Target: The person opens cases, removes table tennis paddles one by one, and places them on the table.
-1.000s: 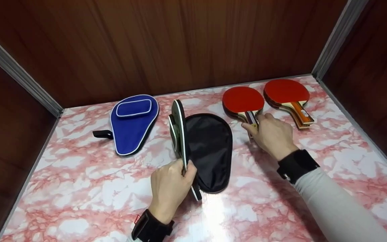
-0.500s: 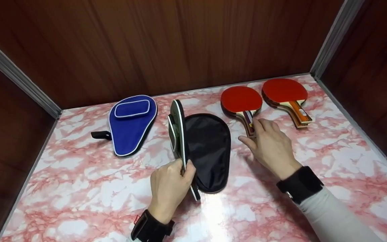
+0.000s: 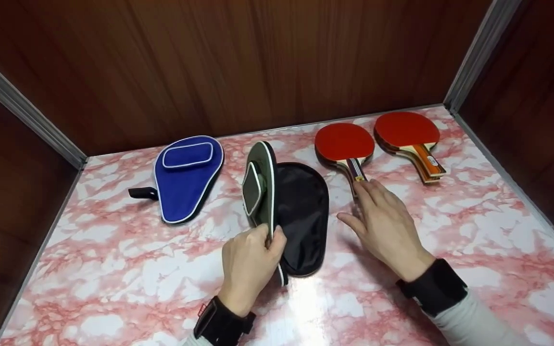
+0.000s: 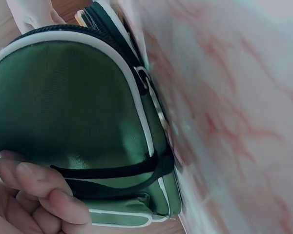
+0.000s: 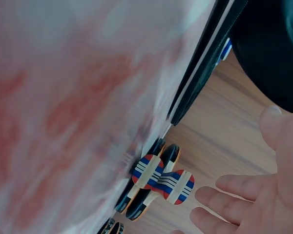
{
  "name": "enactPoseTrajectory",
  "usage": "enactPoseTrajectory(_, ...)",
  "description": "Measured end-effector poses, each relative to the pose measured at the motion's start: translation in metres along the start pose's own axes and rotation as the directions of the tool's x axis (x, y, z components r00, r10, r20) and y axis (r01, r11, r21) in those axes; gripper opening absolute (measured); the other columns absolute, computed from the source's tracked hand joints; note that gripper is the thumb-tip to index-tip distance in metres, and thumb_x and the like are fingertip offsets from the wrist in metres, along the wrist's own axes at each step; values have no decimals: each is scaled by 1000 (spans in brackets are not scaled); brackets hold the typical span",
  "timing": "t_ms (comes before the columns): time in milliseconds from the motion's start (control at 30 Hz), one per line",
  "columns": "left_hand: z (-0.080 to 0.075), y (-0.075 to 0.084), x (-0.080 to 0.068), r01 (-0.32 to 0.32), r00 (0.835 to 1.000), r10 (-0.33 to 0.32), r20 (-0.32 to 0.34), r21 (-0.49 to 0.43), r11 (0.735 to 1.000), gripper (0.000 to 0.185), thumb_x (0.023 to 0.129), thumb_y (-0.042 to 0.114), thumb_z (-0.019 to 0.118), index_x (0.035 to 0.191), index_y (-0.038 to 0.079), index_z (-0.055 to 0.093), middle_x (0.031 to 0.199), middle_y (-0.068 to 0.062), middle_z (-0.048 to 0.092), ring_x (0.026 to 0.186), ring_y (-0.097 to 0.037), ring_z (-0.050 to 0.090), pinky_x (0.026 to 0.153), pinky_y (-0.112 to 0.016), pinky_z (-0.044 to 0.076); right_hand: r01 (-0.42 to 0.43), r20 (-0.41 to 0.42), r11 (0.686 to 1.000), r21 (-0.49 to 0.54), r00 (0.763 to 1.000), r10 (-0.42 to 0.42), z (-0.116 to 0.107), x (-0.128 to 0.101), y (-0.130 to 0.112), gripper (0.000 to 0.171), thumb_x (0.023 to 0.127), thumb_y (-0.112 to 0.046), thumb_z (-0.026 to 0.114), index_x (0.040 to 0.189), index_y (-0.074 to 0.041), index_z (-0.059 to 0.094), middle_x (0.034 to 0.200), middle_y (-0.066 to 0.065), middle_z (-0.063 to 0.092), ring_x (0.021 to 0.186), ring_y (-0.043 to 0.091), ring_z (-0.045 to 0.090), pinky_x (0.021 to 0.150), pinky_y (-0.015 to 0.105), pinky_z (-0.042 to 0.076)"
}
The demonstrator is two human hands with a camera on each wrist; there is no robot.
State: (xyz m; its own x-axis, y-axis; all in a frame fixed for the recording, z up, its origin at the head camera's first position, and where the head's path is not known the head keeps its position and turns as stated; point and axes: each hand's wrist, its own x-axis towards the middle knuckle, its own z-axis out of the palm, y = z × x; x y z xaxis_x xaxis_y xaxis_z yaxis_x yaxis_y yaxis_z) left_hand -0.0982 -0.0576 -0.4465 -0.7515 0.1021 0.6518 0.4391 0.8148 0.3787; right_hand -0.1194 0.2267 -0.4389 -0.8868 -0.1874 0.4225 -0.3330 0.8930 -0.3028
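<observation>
A green table tennis bat case (image 3: pixel 261 154) with white piping and a small pocket stands on edge in my left hand (image 3: pixel 253 264), which grips its narrow lower end. In the left wrist view, a black strap (image 4: pixel 112 170) crosses its green face. Behind it lies a flat black bat case (image 3: pixel 303 216), partly covered in the head view. My right hand (image 3: pixel 387 230), thumb spread and fingers extended, is just in front of two stacked red bats (image 3: pixel 344 142). The right wrist view has its fingers apart from the striped handle ends (image 5: pixel 147 171).
Another stack of two red bats (image 3: pixel 407 129) lies at the back right. A blue bat case (image 3: pixel 181 187) is at the left, with a black piece (image 3: pixel 143 193) sticking out beside it. Brown panels (image 3: pixel 209 62) wall the marbled table (image 3: pixel 137 298) on three sides.
My right hand has let go of the bat handle and drawn back towards me, fingers straightening. The green case has turned slightly in my left hand, showing more of its pocket.
</observation>
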Motion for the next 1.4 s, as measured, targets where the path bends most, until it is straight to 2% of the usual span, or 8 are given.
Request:
enactPoseTrajectory(333,13,16,6,19,996,-22,85,34,999,49,103,32,71,66,19,42,56,-1,48,50,-33,59,47,-47,43,23,-9,1000,19,1000,-23,4,-1,2,77,104,-41,78,159,7,52,159,30,54,154,47,44,126,61,32)
enactPoseTrajectory(533,20,22,8,21,992,-26,125,41,999,50,105,32,70,66,19,40,55,0,43,51,-32,59,47,-45,42,34,-15,999,21,999,-34,6,0,2,78,103,-39,79,158,8,52,159,31,53,153,48,44,125,64,32)
enactPoseTrajectory(700,26,25,10,6,987,-14,161,55,998,49,104,33,70,66,18,42,56,-4,52,53,-33,63,47,-47,44,20,1,1000,20,1000,-20,6,-3,0,78,103,-40,79,158,8,52,159,31,53,153,49,44,125,64,32)
enactPoseTrajectory(1033,34,29,13,3,964,-18,265,58,998,45,103,31,70,67,18,48,59,-6,59,57,-36,67,48,-48,45,10,31,1000,10,999,-11,5,-3,-2,78,104,-42,78,158,7,53,160,32,53,154,48,44,125,63,32)
enactPoseTrajectory(1200,37,31,15,-18,943,-7,334,69,997,42,101,29,70,65,18,52,61,-7,63,59,-35,69,51,-49,48,5,38,1000,22,999,-6,5,-3,-3,78,104,-43,78,159,7,52,161,30,52,155,47,44,126,64,31)
enactPoseTrajectory(1300,38,32,16,-29,931,-6,364,90,996,40,100,29,71,65,17,55,62,-7,65,59,-34,69,52,-49,49,28,47,999,29,998,-29,7,-3,-4,79,103,-43,78,160,6,52,163,27,52,157,45,41,127,63,29)
enactPoseTrajectory(1400,40,34,16,-42,925,-4,381,112,993,39,99,30,71,66,16,59,64,-7,68,59,-34,69,52,-49,49,91,61,996,18,994,-92,8,-6,-5,79,104,-42,78,161,6,51,165,25,50,159,43,39,128,63,27)
